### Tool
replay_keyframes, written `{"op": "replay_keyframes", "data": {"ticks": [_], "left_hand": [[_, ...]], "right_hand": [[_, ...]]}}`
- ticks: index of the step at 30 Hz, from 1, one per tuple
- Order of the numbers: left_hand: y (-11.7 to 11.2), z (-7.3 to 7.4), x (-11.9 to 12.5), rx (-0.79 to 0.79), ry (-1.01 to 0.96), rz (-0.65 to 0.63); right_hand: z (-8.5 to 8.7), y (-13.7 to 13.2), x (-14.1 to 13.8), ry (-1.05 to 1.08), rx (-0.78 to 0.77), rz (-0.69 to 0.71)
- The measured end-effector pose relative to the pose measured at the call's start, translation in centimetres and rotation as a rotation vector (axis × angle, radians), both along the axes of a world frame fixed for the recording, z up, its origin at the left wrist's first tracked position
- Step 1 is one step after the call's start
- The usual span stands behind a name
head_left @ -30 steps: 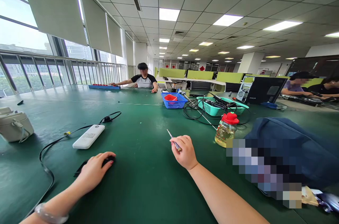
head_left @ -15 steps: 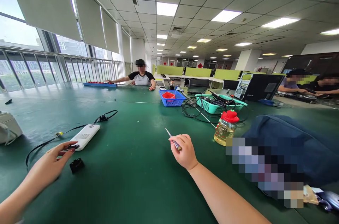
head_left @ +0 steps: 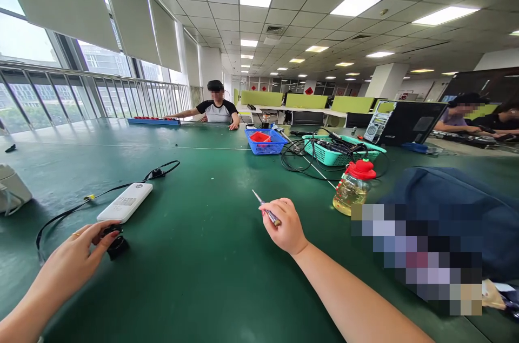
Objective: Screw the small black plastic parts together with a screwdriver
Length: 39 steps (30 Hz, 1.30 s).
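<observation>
My left hand [head_left: 77,251] pinches a small round black part [head_left: 111,230] between thumb and fingers, right above a black block-like piece [head_left: 118,248] on the table. Whether the two touch I cannot tell. Just beyond those fingers lies a white power bank [head_left: 125,202], with a black cable [head_left: 67,215] running behind it. My right hand [head_left: 284,225] is closed around a slim screwdriver [head_left: 272,216], held above the green table. Its thin metal tip points forward and left, away from me.
A jar with a red lid [head_left: 352,192] stands to the right, beside a dark blue bag [head_left: 454,192]. Farther back are a blue basket [head_left: 265,146], a teal basket [head_left: 328,156] of cables and a computer case [head_left: 413,121]. Across the table sits a person [head_left: 218,108].
My left hand has brought the small black part from the power bank's near end down to the black block. My right hand keeps its hold on the screwdriver. The view has tilted slightly.
</observation>
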<state>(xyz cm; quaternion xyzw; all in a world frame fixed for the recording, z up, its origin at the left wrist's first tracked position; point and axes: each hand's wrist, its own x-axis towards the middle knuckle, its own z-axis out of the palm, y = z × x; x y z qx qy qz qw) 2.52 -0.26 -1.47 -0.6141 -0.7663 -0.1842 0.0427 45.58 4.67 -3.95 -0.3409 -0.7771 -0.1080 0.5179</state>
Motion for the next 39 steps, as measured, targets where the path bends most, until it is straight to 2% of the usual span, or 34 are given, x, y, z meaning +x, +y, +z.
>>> {"op": "replay_keyframes", "data": {"ticks": [7,14,21,25,30,39], "left_hand": [[-0.4,0.2,0.1,-0.069,0.069,0.063],[-0.6,0.1,0.6,-0.107,0.085,0.058],[-0.9,0.1,1.9,-0.098,0.225,0.091],[-1.1,0.0,2.2,-0.094,0.325,0.069],[-1.2,0.1,2.3,-0.115,0.326,0.040],[-0.2,-1.4,1.1,-0.090,0.275,0.016]], "right_hand": [[-0.1,0.0,0.0,-0.008,0.000,-0.009],[-0.1,-0.1,-0.1,-0.009,-0.004,-0.005],[-0.2,-0.1,0.0,-0.019,-0.010,-0.007],[-0.2,-0.1,0.0,-0.030,-0.010,-0.017],[-0.2,-0.1,0.0,-0.038,-0.013,-0.022],[-0.5,0.0,0.1,-0.033,-0.032,-0.035]]}}
